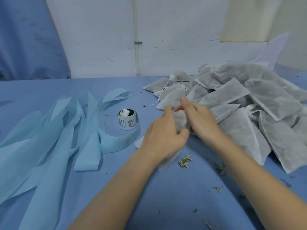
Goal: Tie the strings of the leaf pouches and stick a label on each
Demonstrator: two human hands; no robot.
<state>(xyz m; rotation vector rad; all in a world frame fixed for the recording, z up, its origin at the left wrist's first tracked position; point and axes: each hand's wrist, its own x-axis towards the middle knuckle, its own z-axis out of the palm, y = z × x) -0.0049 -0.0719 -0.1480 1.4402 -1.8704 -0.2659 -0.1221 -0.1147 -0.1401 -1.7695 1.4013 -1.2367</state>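
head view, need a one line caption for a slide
Both hands, left and right, grip a leaf pouch beside the label roll and pouch pile.

Both hands meet over one leaf pouch [180, 119] on the blue table [149, 196]: the left hand [163, 135] grips its near end, the right hand [199, 118] pinches its top. A heap of pouches [249, 103] lies right; a label roll [127, 119] stands left beside loose backing strip [58, 130].
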